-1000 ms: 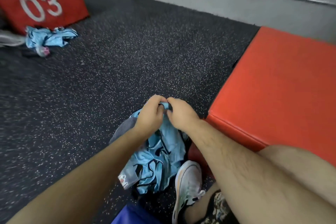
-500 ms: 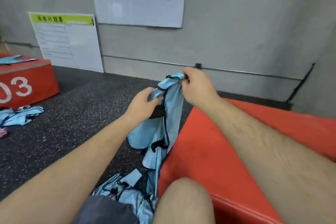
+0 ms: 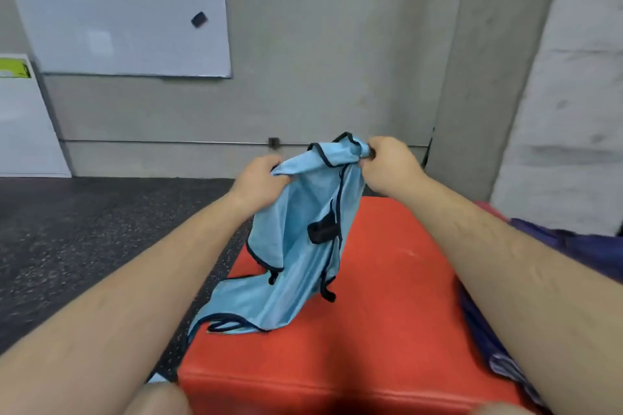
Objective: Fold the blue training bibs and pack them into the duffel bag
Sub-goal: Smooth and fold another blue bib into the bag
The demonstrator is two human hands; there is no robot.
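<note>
At 12 o'clock, left hand and right hand pinch the blue bib high; hanging probably straightens it for folding.

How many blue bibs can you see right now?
1. The blue bib hangs from the left hand and right hand, its bottom lying on the red box. More may be hidden below; a blue sliver peeks out by the box's corner.

No legible text anywhere; green-headed poster lettering too blurred
</note>
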